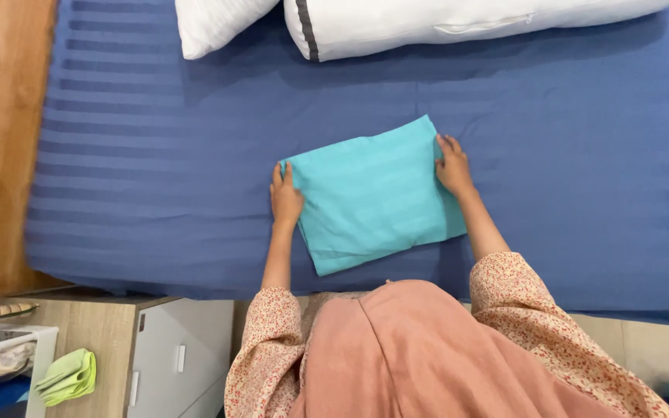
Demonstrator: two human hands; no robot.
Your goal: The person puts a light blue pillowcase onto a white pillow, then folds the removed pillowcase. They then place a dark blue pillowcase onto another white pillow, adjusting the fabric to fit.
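I am pressing my left hand [286, 197] flat, fingers spread, against the folded turquoise cloth [373, 193] and my right hand [454, 166] likewise on its far edge (nothing gripped), the cloth lying on the blue bedsheet [156, 155].

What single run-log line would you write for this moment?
left hand: flat on left edge of folded turquoise cloth | right hand: on its right edge | cloth: lying on blue bedsheet | white pillows: above
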